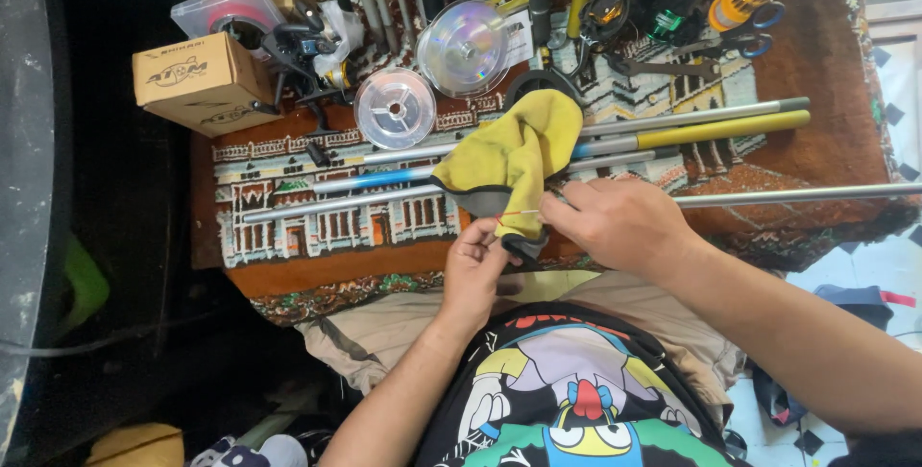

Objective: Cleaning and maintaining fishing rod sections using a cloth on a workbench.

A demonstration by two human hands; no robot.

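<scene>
A yellow cloth with a grey edge [514, 162] is draped over the fishing rod sections at the middle of the rug. My left hand [477, 270] pinches its lower corner and a thin red line [519, 213]. My right hand [619, 225] grips the cloth from the right, fingers closed where a grey rod section [797, 194] runs out to the right. Several rod sections, grey, blue and yellow [720, 127], lie across the rug beneath the cloth.
A patterned brown rug [327, 222] covers the floor. Two clear line spools [395, 107] [465, 47], a black fishing reel [303, 54], cardboard boxes [197, 81], scissors and tools [740, 6] crowd the far side. Dark floor lies at the left, tiles at the right.
</scene>
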